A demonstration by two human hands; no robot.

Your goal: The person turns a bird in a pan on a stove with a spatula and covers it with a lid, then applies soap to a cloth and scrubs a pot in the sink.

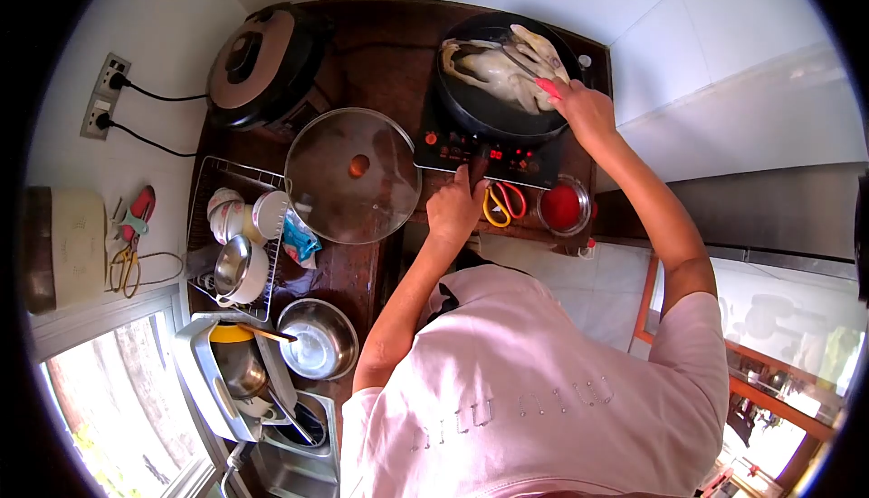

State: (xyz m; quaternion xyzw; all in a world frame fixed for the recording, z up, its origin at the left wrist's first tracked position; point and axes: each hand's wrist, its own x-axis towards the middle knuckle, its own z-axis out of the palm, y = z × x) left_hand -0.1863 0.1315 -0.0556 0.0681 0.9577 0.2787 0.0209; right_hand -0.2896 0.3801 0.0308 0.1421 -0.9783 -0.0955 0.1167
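Observation:
My left hand [455, 202] is closed around the dark pan handle [479, 164], near the front of the induction cooker [529, 167]. On the cooker stands a black frying pan [493, 127] with a whole plucked bird [496, 72] lying in it. My right hand [584, 110] grips a red-handled utensil [549, 88]; its thin metal end reaches over the bird. I cannot tell its exact kind. Below the cooker lie scissors [503, 204] with yellow and red handles, beside a glass bowl [563, 205] of something red.
A glass lid [358, 192] lies left of the cooker, with a rice cooker [262, 68] behind it. A dish rack [237, 165] holds bowls. Nearer me are a metal basin [319, 339] and a sink [282, 469]. Cords run to a wall socket [106, 97].

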